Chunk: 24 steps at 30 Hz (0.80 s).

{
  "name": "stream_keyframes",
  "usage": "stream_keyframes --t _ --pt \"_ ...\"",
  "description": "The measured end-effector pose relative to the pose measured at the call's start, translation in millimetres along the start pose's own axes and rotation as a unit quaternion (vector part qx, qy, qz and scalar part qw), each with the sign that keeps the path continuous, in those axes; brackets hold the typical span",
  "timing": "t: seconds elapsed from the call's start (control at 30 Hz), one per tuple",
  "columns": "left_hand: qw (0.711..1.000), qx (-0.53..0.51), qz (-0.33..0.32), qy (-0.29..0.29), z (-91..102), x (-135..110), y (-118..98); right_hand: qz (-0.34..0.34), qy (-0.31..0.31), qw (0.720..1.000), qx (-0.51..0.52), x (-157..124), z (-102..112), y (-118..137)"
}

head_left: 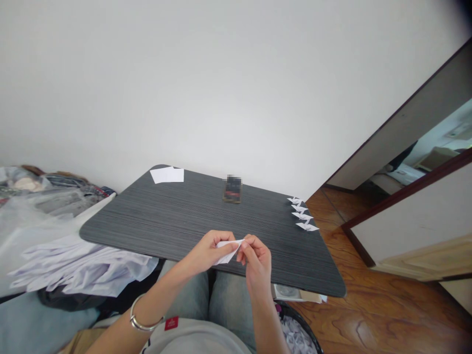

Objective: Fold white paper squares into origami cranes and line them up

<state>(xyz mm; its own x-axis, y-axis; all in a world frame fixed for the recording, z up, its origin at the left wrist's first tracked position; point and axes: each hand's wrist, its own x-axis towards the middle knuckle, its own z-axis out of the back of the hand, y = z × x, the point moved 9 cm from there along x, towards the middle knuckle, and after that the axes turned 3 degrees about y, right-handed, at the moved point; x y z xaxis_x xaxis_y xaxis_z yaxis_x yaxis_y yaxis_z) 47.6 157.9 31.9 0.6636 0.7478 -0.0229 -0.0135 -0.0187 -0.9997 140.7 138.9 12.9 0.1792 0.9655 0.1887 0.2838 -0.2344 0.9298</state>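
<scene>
Nearest, a silver metal bangle (144,322) circles the left wrist, below the near edge of the dark grey wood-grain tabletop (177,216), where the person's lap in pale trousers shows. Under the tabletop's near right corner sits a dark round bin (308,327) with white paper scraps in it, seemingly placed to catch waste within easy reach.

Just above the tabletop's near edge, at its middle, both hands meet around a small white folded piece of paper (228,250). The left hand (206,251) pinches its left end, fingers (225,239) closed on it from above. The right hand (256,260) pinches the right end, fingers (246,244) curled tight on the tip. Held this way from both ends, the paper hangs clear of the surface and seems steadied so its creases can be worked.

Off the tabletop's near left side lies a loose heap of white sheets (84,265); paper or cloth, I cannot tell.

Along the tabletop's right edge stand four small white folded paper figures (302,214) in a neat row, probably set there to stay out of the hands' way. At the middle of the far edge is a small dark box (232,189), its label blurred. On the far left corner lie flat white square paper sheets (167,175), overlapping, well apart from the hands.
</scene>
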Motion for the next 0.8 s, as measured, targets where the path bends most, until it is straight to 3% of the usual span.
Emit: stream_keyframes --t 0.23,0.53,0.8 --pt "1.0 0.005 0.005 -0.014 2.2 0.0 1.0 0.015 0.005 0.999 -0.037 -0.2 -1.6 5.5" --pt "0.994 0.096 -0.009 -0.04 6.5 -3.2 -4.6 0.002 -0.017 0.999 -0.05 -0.4 1.2 2.3" --pt "1.0 0.027 0.004 -0.013 3.3 -2.6 0.1 0.009 0.003 1.0 -0.022 -1.8 -4.4 6.3"
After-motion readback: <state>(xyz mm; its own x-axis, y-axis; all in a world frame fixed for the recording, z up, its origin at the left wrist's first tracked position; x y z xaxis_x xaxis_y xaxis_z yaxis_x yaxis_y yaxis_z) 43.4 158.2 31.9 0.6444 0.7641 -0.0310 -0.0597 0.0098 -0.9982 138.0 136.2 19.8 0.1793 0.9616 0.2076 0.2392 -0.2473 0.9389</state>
